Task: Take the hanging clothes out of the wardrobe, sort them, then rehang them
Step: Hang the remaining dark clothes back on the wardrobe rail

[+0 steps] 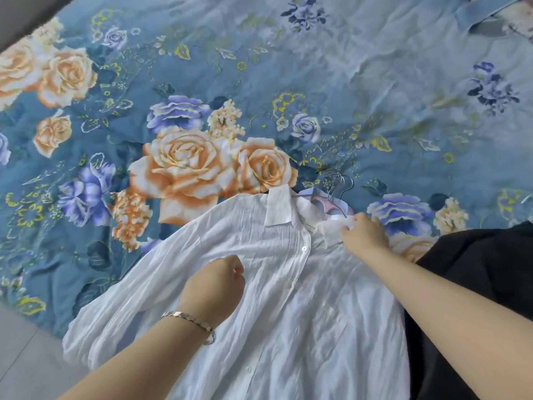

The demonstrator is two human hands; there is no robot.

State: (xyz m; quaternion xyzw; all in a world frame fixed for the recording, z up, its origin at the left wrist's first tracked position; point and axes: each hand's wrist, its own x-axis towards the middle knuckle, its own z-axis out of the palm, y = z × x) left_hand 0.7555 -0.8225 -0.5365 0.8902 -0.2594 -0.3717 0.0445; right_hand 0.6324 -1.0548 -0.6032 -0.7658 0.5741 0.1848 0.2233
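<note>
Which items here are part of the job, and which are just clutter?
Job: white shirt, hangers at its collar, black garment beside it, left hand on the shirt front, right hand at the collar.
Not job: floral bedsheet underneath, bracelet on the left wrist. Blue denim piece at top right: unclear.

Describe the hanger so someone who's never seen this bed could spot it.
On the blue floral sheet lies a white shirt. The hanger sits in its collar, just past the right hand. Its silver hook pokes out onto the sheet, unlike the soft cloth around it.
</note>
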